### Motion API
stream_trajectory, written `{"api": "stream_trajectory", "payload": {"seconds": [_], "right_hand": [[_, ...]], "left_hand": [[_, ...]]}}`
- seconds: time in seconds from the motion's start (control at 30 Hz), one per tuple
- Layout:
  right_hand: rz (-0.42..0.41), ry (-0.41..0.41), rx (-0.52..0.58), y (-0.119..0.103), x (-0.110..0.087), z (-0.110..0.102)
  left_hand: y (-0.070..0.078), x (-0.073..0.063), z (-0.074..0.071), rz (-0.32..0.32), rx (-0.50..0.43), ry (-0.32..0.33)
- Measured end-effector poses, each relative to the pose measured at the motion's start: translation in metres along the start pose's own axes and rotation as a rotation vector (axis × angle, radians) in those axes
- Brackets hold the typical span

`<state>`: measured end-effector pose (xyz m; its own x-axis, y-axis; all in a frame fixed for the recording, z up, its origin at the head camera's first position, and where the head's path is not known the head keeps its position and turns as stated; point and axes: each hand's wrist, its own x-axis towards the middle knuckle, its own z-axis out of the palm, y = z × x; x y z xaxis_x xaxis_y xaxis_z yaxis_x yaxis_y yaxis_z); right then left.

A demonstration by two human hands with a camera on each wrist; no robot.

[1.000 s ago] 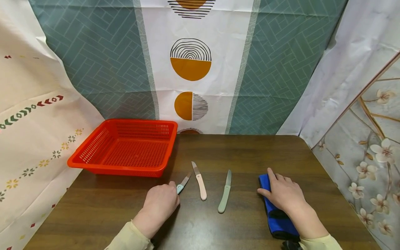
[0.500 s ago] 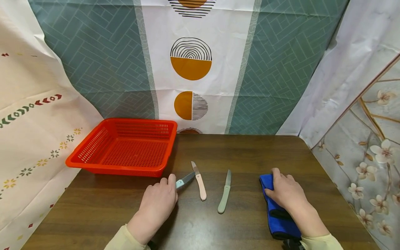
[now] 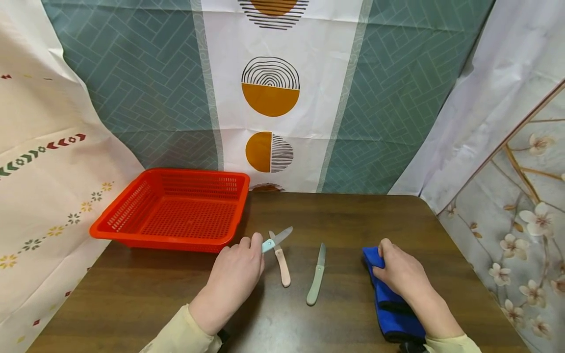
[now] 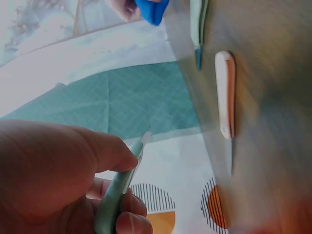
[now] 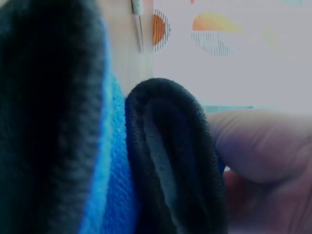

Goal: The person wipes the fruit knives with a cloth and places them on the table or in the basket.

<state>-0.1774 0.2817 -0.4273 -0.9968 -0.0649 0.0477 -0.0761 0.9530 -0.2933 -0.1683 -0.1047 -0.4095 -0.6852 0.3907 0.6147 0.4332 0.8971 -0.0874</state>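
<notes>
The left hand [image 3: 238,269] grasps a small light blue knife [image 3: 269,244] by its handle and holds it above the bench [image 3: 348,220], and in the head view its blade crosses over the blade of the pink knife [image 3: 282,267]. The right hand [image 3: 403,274] grips a folded blue cloth [image 3: 397,321] with black edge at the near right. Between this cloth and the pink knife lies a green knife [image 3: 316,282], while a red basket [image 3: 163,240] stands at the far left.
</notes>
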Motion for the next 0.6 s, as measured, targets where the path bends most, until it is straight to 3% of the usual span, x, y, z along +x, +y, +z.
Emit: {"api": "stream_trajectory", "payload": {"seconds": [0.4, 0.6], "right_hand": [[-0.093, 0.215, 0.151, -0.017, 0.002, -0.006], [-0.185, 0.288, 0.147, -0.034, 0.006, -0.015]], "left_hand": [[0.006, 0.015, 0.002, 0.019, -0.051, 0.05], [0.002, 0.018, 0.003, 0.027, -0.059, 0.051]]}}
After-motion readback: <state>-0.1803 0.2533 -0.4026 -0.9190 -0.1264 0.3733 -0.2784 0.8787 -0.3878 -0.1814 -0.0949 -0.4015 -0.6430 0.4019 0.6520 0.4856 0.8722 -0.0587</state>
